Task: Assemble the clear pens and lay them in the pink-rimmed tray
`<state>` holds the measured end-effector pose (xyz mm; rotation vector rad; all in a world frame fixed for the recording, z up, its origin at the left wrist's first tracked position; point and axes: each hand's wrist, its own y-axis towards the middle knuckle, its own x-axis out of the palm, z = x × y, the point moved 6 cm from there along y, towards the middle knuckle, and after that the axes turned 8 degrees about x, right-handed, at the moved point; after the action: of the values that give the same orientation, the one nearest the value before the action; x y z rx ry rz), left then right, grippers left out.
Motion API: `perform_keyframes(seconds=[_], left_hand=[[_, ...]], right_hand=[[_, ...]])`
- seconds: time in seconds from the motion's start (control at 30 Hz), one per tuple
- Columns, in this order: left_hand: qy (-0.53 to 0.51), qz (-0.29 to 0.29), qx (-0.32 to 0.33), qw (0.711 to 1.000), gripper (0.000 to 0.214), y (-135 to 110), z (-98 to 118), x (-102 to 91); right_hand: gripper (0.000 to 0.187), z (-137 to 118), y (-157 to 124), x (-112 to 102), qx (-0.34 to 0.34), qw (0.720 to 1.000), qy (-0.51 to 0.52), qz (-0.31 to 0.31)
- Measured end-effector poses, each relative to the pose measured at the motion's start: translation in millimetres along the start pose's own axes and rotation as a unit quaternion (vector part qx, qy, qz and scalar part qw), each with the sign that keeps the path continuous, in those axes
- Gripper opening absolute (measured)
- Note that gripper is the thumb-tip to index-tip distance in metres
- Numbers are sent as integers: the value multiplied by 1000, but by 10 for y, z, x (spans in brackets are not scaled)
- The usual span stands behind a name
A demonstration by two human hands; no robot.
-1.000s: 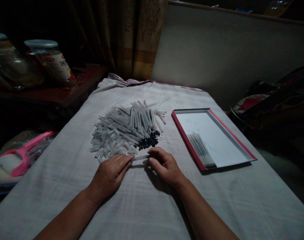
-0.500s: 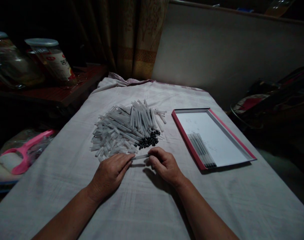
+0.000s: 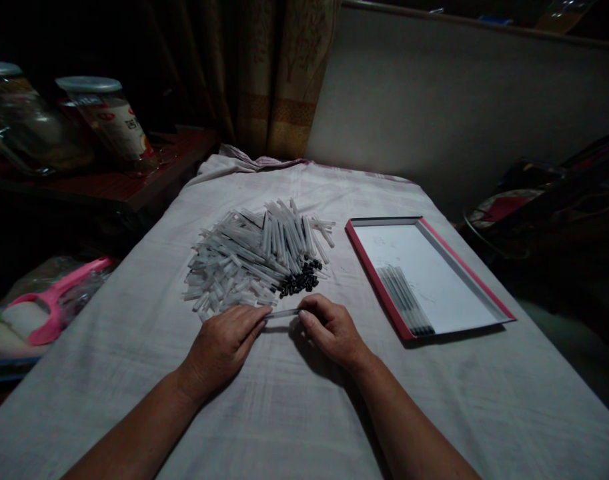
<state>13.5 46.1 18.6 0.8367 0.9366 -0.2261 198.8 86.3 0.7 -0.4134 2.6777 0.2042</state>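
My left hand (image 3: 230, 341) and my right hand (image 3: 333, 328) pinch the two ends of one slim translucent pen (image 3: 283, 313), held level just above the cloth. Its ends are hidden in my fingers. Beyond them spreads a heap of clear pen barrels and caps (image 3: 234, 260), with darker lengths among them. Small black plugs (image 3: 299, 280) lie in a cluster at the heap's near right edge. To the right, a shallow box lid with pink sides (image 3: 377, 287) holds a row of several pens (image 3: 404, 300) with black ends, along its left wall.
A pale checked cloth (image 3: 304, 413) covers the surface. At left, a dark red table (image 3: 149, 190) bears a lidded jar (image 3: 109, 123) and a glass jug (image 3: 29, 133). A pink-handled object (image 3: 59, 300) sits low on the left. A curtain (image 3: 289, 80) hangs behind.
Both hands keep their hold on the pen, almost in the same place. The whole view has shifted very slightly.
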Motion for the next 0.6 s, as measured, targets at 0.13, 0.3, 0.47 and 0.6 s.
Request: perform_keyframes(seconds=[0.13,0.3,0.47,0.6], left_hand=[[0,5,-2,1000,25,-8,-11,1],[2,4,-1,1000,25,-12,-18,11],[2,18,6,1000,24,-22,-16,5],[-2,10,4,1000,25,-19,-7,1]], right_hand=[[12,-7,0,22,4,1000,20,-21],[12,-49,0,-8,-35,999,-32,12],[16,-54,3,-2,-41,998,-54,15],[27,-71,9,9,-44,996,-77,8]])
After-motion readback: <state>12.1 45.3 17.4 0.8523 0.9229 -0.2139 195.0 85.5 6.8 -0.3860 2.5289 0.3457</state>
